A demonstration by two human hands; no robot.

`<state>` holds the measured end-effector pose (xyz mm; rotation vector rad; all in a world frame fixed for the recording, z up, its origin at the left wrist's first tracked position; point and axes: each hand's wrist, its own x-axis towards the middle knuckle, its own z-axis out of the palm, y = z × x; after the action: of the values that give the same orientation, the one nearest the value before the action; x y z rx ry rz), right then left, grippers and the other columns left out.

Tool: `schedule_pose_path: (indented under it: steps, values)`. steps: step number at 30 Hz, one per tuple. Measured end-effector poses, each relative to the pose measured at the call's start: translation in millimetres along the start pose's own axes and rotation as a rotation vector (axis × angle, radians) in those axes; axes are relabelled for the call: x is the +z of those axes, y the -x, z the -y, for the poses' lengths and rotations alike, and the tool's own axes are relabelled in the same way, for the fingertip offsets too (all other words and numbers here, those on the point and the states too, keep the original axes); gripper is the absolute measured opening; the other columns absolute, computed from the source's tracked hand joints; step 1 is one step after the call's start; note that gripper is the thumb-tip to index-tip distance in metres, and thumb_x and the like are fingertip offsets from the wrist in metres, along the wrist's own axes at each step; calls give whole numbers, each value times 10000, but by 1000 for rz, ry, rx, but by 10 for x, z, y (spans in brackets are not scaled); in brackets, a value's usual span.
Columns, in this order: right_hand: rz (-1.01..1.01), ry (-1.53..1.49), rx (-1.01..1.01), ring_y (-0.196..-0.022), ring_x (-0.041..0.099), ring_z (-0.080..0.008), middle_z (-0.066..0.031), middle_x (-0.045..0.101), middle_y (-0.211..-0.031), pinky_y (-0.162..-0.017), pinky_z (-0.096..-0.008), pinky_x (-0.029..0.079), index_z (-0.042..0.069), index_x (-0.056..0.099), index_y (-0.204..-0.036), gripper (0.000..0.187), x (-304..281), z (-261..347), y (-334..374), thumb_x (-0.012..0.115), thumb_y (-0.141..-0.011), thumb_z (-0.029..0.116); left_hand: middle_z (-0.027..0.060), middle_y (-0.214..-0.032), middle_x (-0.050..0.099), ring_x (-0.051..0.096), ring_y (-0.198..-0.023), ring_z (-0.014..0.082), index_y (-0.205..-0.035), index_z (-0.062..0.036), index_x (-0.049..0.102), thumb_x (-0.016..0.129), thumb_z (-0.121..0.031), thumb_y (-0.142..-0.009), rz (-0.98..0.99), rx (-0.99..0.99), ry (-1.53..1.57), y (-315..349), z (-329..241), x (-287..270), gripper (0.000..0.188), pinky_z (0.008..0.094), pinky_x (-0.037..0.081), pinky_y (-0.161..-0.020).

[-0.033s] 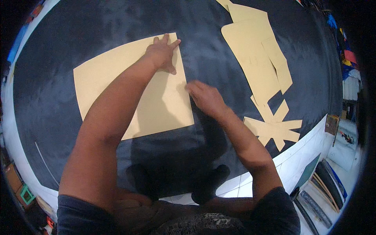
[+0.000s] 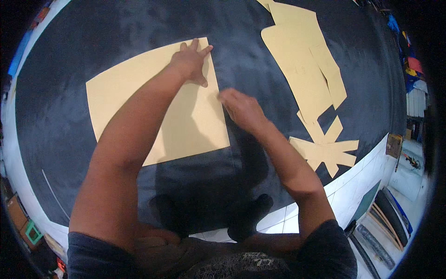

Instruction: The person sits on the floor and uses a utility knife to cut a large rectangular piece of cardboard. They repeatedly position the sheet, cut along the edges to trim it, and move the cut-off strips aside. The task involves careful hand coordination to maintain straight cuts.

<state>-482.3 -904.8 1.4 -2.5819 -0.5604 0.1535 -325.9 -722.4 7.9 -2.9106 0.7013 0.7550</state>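
A large tan sheet of paper or card (image 2: pixel 121 79) lies flat on a wide spread of smooth black material (image 2: pixel 60 102). My left hand (image 2: pixel 189 61) presses on the sheet near its far right corner, fingers spread, with a fingertip reaching the right edge. Lower along that edge, my right hand (image 2: pixel 241 108) is closed in a pinch, its fingertips at the border between sheet and black material. Whatever sits in those fingers is hidden and slightly blurred.
Several cut tan pattern pieces (image 2: pixel 297 65) overlap at the right. Nearer me lies a strip-armed, star-like tan piece (image 2: pixel 325 151). White floor tiles (image 2: pixel 274 221) show past the black material's near edge. Rolls and long strips (image 2: pixel 376 244) lie at the lower right.
My right hand has shifted slightly away from me, along the sheet's right edge. The left hand stays spread on the sheet.
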Motion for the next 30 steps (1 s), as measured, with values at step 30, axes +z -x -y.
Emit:
schedule_pose_path:
  steps: [30]
  values:
    - [200, -125, -63, -974, 698, -342, -148, 710, -1036, -944, -443, 559, 55, 680, -1088, 176, 18, 211, 903, 624, -980, 182, 158, -1697, 181, 330, -1456, 502, -1621, -413, 202, 970, -500, -523, -41, 9, -59, -64, 22, 89, 1343, 600, 461, -1116]
